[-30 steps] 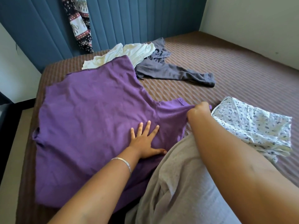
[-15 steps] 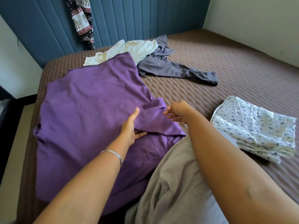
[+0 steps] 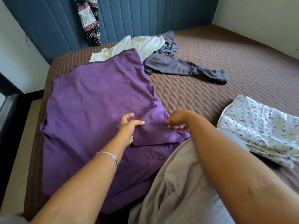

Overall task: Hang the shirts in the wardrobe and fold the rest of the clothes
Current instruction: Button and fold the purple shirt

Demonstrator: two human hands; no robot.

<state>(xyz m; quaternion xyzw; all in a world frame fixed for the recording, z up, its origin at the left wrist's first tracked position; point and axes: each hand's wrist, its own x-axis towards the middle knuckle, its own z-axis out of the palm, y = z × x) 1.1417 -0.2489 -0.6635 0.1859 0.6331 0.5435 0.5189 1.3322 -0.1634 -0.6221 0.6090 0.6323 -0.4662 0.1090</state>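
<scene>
A purple shirt [image 3: 97, 102] lies spread flat on the brown bed [image 3: 234, 50]. Its right sleeve [image 3: 155, 133] is folded inward over the body. My left hand [image 3: 127, 128] is at the sleeve's left edge, thumb on top of the fabric and fingers curled, pinching it. My right hand [image 3: 178, 118] is at the fold on the shirt's right side, its curled fingertips pinching the cloth. A folded white floral garment [image 3: 258, 126] sits to the right. A grey garment [image 3: 186, 68] and a cream garment [image 3: 142, 44] lie loose behind the shirt.
My leg in grey-brown trousers [image 3: 178, 183] rests on the bed in front of the shirt. A patterned cloth [image 3: 88, 18] hangs over the blue padded headboard [image 3: 48, 29]. Floor shows along the bed's left side [image 3: 13, 159]. A white wall bounds the far right.
My right hand carried the sleeve from the right over onto the shirt's body. My left hand lifted off the shirt and took the sleeve's edge. The sleeve now lies flat.
</scene>
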